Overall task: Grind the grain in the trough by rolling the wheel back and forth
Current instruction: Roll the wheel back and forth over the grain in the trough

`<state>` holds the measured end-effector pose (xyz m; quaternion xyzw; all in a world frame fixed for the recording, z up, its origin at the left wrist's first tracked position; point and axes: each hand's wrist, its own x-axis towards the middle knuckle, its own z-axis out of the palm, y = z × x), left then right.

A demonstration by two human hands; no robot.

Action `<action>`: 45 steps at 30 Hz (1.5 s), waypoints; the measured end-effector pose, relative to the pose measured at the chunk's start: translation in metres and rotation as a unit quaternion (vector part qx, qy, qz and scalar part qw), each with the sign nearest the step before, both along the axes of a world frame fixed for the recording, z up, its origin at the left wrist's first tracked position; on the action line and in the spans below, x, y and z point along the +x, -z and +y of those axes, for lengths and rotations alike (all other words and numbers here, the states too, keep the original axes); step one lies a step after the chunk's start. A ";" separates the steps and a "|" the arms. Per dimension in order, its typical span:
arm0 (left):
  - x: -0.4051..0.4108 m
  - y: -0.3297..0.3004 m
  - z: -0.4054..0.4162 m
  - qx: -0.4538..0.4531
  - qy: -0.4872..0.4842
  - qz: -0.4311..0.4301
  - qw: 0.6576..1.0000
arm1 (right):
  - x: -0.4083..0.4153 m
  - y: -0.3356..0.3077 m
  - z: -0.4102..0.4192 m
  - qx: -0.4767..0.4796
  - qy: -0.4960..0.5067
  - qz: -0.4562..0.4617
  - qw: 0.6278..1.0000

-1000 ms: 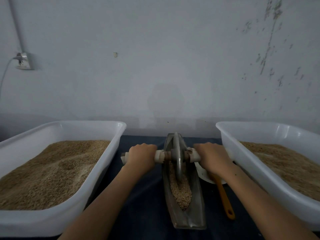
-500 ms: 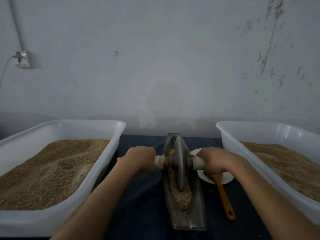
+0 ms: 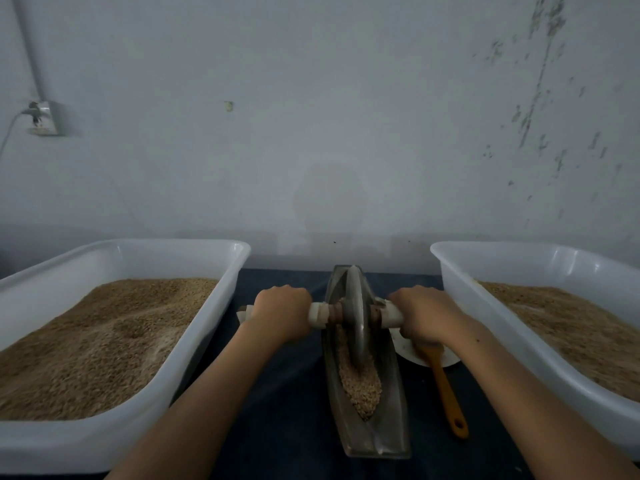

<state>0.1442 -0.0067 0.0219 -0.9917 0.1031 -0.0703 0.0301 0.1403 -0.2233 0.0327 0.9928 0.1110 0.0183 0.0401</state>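
Note:
A long metal trough (image 3: 388, 434) lies lengthwise on the dark table in front of me, with tan grain (image 3: 360, 386) heaped in its groove. A metal grinding wheel (image 3: 356, 317) stands on edge in the far half of the trough. Its axle carries white-wrapped handles (image 3: 320, 315) on both sides. My left hand (image 3: 282, 311) grips the left handle, fingers curled over it. My right hand (image 3: 424, 315) grips the right handle the same way.
Two white plastic tubs hold grain: one (image 3: 221, 299) at the left, one (image 3: 464, 299) at the right. A white dish (image 3: 446, 358) and an orange-handled utensil (image 3: 446, 393) lie right of the trough. A wall stands close behind.
The wheel and both hands rolled toward me along the trough half a second ago, then away again to the far half. The white dish, briefly uncovered, is partly hidden by my right hand.

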 end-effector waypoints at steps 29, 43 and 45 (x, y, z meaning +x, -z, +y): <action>0.001 -0.006 0.004 -0.001 0.003 0.131 0.991 | -0.002 -0.010 -0.002 -0.005 0.015 0.129 0.992; 0.002 0.006 -0.001 -0.007 -0.013 -0.059 0.998 | 0.001 0.010 0.003 0.023 0.003 -0.098 0.995; 0.002 0.006 -0.001 -0.009 -0.008 -0.065 0.998 | 0.001 0.008 0.002 0.026 0.002 -0.088 0.996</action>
